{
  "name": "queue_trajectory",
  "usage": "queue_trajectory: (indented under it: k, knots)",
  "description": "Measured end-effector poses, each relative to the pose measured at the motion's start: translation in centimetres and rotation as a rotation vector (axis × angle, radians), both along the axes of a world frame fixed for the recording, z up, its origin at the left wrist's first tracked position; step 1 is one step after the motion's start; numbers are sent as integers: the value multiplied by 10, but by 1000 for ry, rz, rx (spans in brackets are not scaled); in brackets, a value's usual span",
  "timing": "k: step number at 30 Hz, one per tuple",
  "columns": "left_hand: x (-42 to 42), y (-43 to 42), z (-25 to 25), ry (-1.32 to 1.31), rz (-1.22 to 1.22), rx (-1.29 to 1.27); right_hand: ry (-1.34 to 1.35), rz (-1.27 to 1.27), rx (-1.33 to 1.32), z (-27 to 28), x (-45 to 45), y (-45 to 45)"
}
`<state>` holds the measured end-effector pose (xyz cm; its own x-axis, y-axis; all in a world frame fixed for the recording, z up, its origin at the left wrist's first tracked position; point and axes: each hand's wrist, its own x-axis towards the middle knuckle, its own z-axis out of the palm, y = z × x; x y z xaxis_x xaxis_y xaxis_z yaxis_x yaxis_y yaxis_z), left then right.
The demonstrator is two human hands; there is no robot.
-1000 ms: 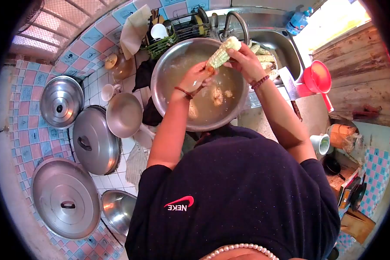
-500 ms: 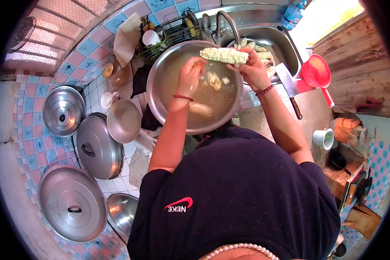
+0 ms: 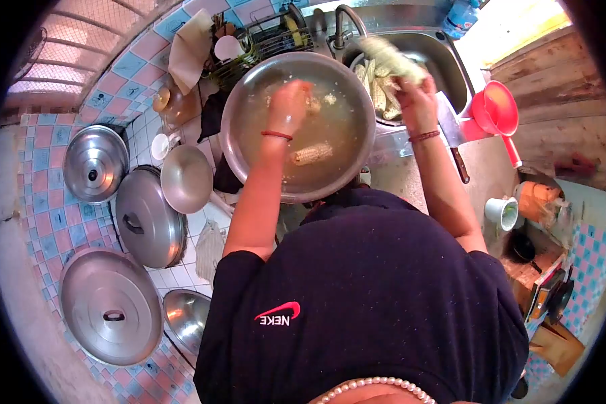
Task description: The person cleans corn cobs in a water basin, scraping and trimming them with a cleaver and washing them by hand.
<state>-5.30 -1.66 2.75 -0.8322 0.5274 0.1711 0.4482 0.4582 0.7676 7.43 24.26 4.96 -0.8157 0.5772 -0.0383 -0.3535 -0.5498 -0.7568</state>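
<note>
A pale corn cob [image 3: 392, 59], blurred by motion, is gripped in my right hand [image 3: 417, 101] above the near edge of the sink [image 3: 454, 64]. Several cobs [image 3: 378, 91] lie in the sink below it. My left hand [image 3: 291, 104] is over the large metal basin [image 3: 230, 135] of cloudy water, its fingers curled round something orange that is mostly hidden. Another cob [image 3: 312, 153] floats in the basin, and small pale bits drift near my left hand.
A cleaver [image 3: 449, 128] and a red dipper [image 3: 495, 108] lie right of the sink. A dish rack [image 3: 276, 44] stands behind the basin. Metal lids [image 3: 111, 306], a pan [image 3: 186, 179] and a bowl [image 3: 187, 320] are at the left. A white cup [image 3: 501, 213] is at the right.
My right hand has carried the cob away from above the basin to the sink. My left hand has parted from it and moved slightly left over the water.
</note>
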Motion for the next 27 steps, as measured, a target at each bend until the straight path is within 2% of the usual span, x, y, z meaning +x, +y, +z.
queue_trajectory:
  k: [2, 5, 8, 9, 10, 12, 13, 14, 16, 18, 19, 20, 22, 24, 26, 27]
  knots:
    - [-23, -24, -30, 81, 132, -4, -24, -230, -8, -31, -3, 40]
    - [3, -23, -33, 154, 418, -605, -329, -311, 16, -84, -1, 82]
    - [15, -11, -49, 386, 205, -738, -538, -197, -50, -156, -1, 110]
    - [5, -10, -73, 569, 139, -606, -568, -208, -71, -171, -3, 111]
    - [-5, -6, -88, 481, 103, -598, -635, -285, -45, -161, -5, 94]
    - [-13, 0, -113, 294, 20, -578, -706, -249, 125, -149, -6, 72]
    - [-13, 4, -106, 148, 43, -719, -792, -227, 352, -138, -10, 62]
    - [-14, 4, -107, 54, 71, -708, -823, -218, 466, -126, -5, 49]
    - [-16, 2, -98, -127, 135, -682, -680, -216, 645, -123, -2, 41]
    - [7, -5, -73, 140, 213, -668, -650, -192, 732, -116, 12, 55]
    - [22, -8, -57, 278, 248, -658, -660, -264, 890, -111, 23, 69]
    - [34, -10, -50, 243, 160, -634, -667, -341, 1050, -104, 37, 84]
    - [56, -7, -39, 168, -14, -582, -1005, -363, 1167, -103, 75, 113]
    - [78, 6, -42, 58, -50, -525, -1468, -277, 1445, -106, 114, 125]
    - [82, 12, -63, -17, -31, -499, -1747, -195, 1388, -115, 141, 120]
    - [77, 13, -86, -40, -1, -504, -1743, -158, 1393, -121, 151, 118]
